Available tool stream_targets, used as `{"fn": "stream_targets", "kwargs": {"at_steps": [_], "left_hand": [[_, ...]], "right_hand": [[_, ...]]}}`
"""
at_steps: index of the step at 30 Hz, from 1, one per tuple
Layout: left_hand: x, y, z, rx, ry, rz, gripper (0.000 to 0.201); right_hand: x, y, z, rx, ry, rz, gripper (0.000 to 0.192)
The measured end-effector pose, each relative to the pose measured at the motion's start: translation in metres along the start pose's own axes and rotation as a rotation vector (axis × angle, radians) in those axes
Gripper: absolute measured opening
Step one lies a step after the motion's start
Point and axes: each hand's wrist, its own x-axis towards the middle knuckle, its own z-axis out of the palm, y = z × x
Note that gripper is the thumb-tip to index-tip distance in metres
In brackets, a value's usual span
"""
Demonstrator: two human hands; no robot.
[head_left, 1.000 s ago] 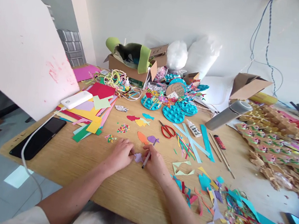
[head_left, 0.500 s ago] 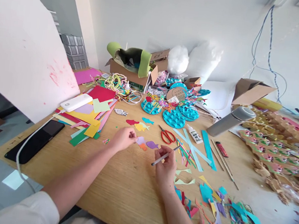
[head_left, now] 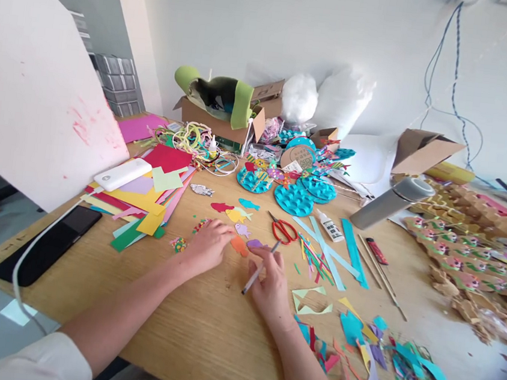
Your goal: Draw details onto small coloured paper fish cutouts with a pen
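Observation:
My right hand (head_left: pixel 272 281) is closed around a slim grey pen (head_left: pixel 253 279), tilted across its fingers. Its fingertips are near a purple paper fish (head_left: pixel 254 244), whose lower part they partly cover. An orange paper fish (head_left: pixel 239 246) lies between my two hands. My left hand (head_left: pixel 211 243) rests on the table with fingers stretched toward the orange fish; whether they touch it is hard to tell. Just beyond are a lilac fish (head_left: pixel 242 230), a yellow fish (head_left: pixel 235 215), a red fish (head_left: pixel 222 208) and a blue fish (head_left: pixel 249 204). A patterned cutout (head_left: pixel 179 244) lies left of my left wrist.
Red-handled scissors (head_left: pixel 284 232), a glue bottle (head_left: pixel 331 227) and blue paper strips (head_left: pixel 354 254) lie to the right. Paper scraps (head_left: pixel 350 328) spread at front right. A grey flask (head_left: pixel 390 203) leans there. Coloured sheets (head_left: pixel 154 185), a power bank (head_left: pixel 123 174) and a phone (head_left: pixel 48 245) sit left.
My left hand has let go of the lilac fish, which now lies farther back, and its fingers have spread beside the orange fish. My right hand has shifted slightly left with the pen.

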Motion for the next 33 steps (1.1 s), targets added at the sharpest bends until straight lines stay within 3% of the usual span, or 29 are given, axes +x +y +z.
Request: {"fn": "stream_targets", "kwargs": {"at_steps": [2,5,11,19,24,33], "left_hand": [[-0.007,0.003,0.003,0.042,-0.026,0.052,0.048],[-0.014,0.007,0.004,0.102,-0.058,0.093,0.043],[-0.036,0.023,0.002,0.199,-0.115,0.136,0.03],[-0.049,0.036,0.018,0.256,-0.083,0.107,0.024],[-0.055,0.044,0.018,0.294,-0.083,0.123,0.023],[-0.066,0.055,0.022,0.278,-0.088,0.169,0.031]], "right_hand": [[0.001,-0.001,0.003,-0.074,-0.116,-0.064,0.032],[0.0,0.0,0.005,-0.167,-0.186,-0.103,0.027],[0.0,0.002,0.001,-0.149,-0.062,-0.067,0.017],[-0.004,-0.002,0.001,-0.119,-0.115,-0.086,0.025],[-0.004,-0.002,0.002,-0.113,-0.178,-0.109,0.031],[-0.008,-0.01,-0.003,0.185,0.04,0.109,0.017]]}}
